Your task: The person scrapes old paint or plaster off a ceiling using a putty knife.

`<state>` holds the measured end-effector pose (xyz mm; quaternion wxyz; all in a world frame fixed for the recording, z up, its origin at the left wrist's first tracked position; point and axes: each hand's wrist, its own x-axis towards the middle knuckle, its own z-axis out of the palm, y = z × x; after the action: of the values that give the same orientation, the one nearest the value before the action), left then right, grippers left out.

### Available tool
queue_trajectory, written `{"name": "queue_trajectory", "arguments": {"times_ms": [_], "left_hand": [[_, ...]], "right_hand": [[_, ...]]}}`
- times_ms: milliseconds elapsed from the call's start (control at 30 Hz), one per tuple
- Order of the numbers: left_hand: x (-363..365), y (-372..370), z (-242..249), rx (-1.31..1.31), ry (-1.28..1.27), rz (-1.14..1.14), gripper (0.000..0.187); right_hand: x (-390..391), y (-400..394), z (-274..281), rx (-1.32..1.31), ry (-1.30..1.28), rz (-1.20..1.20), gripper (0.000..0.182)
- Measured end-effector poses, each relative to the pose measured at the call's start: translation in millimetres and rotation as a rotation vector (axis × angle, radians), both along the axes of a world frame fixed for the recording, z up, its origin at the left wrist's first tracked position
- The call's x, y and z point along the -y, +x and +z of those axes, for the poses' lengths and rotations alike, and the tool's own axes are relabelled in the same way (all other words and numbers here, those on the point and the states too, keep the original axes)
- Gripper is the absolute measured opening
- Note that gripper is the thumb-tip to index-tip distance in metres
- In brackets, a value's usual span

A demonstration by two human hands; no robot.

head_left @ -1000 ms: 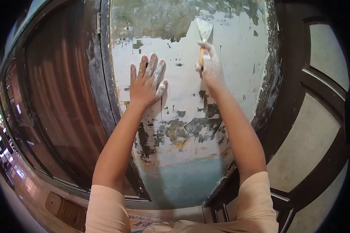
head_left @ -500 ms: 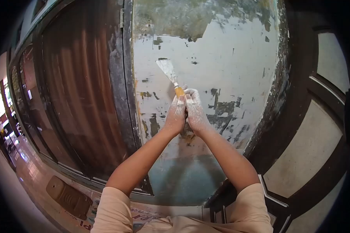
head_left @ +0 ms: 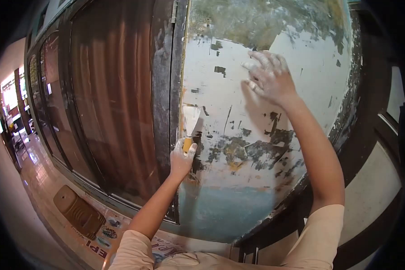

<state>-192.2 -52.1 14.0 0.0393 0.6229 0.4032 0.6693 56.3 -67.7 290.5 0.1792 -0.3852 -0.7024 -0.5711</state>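
White-smeared metal blade, yellow handle: scraper (head_left: 191, 123) in the left hand (head_left: 182, 158), grip closed round the handle, blade pointing up. It sits at the left side of a patchy wall panel (head_left: 265, 108), near the dark door frame (head_left: 164, 90). Right hand (head_left: 271, 77) higher up and to the right, grip open and holding nothing, fingers spread and slightly bent, powdery white; whether the fingertips touch the surface, cannot tell. Panel colours: mottled grey-green at top, pale coat with dark bare patches through the middle, blue-green band at bottom. Left of frame, reddish-brown curtain (head_left: 112, 99) behind glass. Lower left, brown plastic object (head_left: 78, 211) on the floor, beside printed sheeting (head_left: 101, 245).
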Motion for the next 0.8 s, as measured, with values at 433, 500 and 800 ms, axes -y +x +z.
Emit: {"name": "queue_trajectory", "arguments": {"times_ms": [433,500,800], "left_hand": [[-24.7,-7.5,54.5,0.099,-0.342,-0.386,0.031],[-25.8,-12.8,68.0,0.075,-0.32,-0.444,0.032],[-46.7,-10.3,43.7,0.111,-0.242,-0.393,0.037]], "right_hand": [[-42.9,4.1,-3.1,-0.057,0.159,-0.045,0.063],[-43.9,4.2,-3.6,-0.06,0.17,-0.047,0.063],[-43.7,4.3,-3.8,-0.091,0.203,-0.015,0.06]]}}
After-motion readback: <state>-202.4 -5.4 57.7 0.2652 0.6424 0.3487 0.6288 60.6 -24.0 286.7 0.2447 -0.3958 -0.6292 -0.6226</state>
